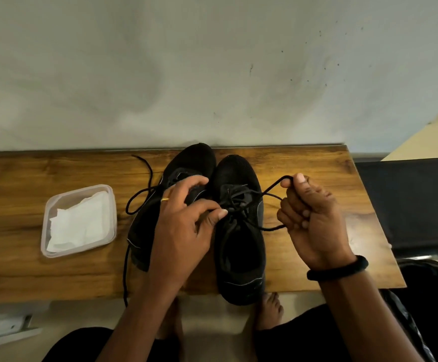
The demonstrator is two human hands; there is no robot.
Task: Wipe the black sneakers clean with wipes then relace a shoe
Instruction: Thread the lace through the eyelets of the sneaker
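Left hand point(184, 218): we note the thumb and forefinger pinched on the black lace point(274, 184) right at the crossing over the tongue, the other fingers loosely arched over the shoe beside it. A gold ring point(165, 199) sits on one finger.

Right hand point(312, 220): fist closed round the same lace, thumb up. A loop stands out above the knuckles and one strand runs back from under the fist to the eyelets. A black band point(338, 269) circles this wrist.

Between the two hands stands the right sneaker point(241, 257), toe pointing away from us, heel overhanging the near edge of the wooden tabletop point(304, 163). Its lace is threaded through the eyelets and drawn taut toward the right hand.

Under and beyond the left hand lies the left sneaker point(186, 158), touching its mate at the toe. Its loose lace point(151, 176) trails out past the left hand's outer side, one end hanging over the near edge.

Further out on that side, well apart from the shoes, is a clear plastic tub point(44, 231) holding white wipes point(79, 223).

Beyond everything is a pale wall point(212, 61). Below the table edge we see a bare foot point(270, 309).
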